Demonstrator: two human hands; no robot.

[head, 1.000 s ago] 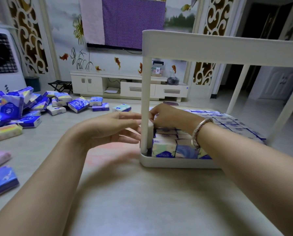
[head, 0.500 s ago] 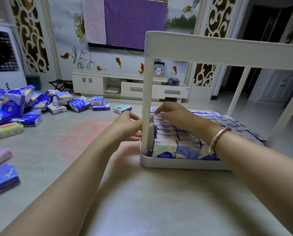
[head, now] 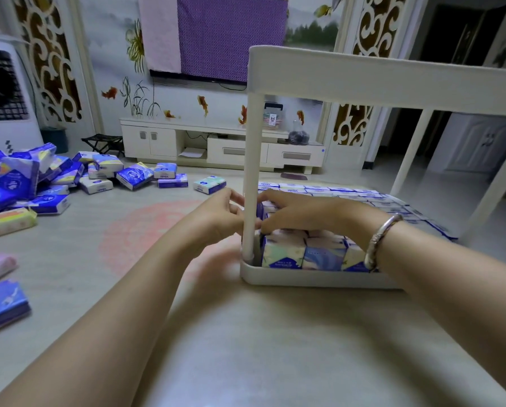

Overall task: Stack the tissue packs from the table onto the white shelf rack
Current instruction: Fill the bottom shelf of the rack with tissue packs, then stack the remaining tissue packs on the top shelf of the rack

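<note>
The white shelf rack (head: pixel 304 279) stands on the table, and its bottom tray is packed with upright tissue packs (head: pixel 282 251). My right hand (head: pixel 301 212), a bracelet on its wrist, reaches into the tray over the front rows. Its fingers and thumb curl round the end of a purple tissue pack (head: pixel 260 209) by the rack's near left post (head: pixel 251 171). My left hand (head: pixel 218 214) is outside the tray, just left of that post, with bent fingers whose tips reach the post. The post hides whether they hold the pack.
Several loose tissue packs (head: pixel 134 177) lie in a heap at the far left of the table, with more at the left edge (head: pixel 2 306). The rack's upper shelf (head: pixel 378 83) hangs over the tray. A white TV cabinet (head: pixel 204 145) stands behind.
My left hand has moved right, up to the post, and its fingers have curled. My right hand has shifted along the packs near the post and closed on a pack's end.
</note>
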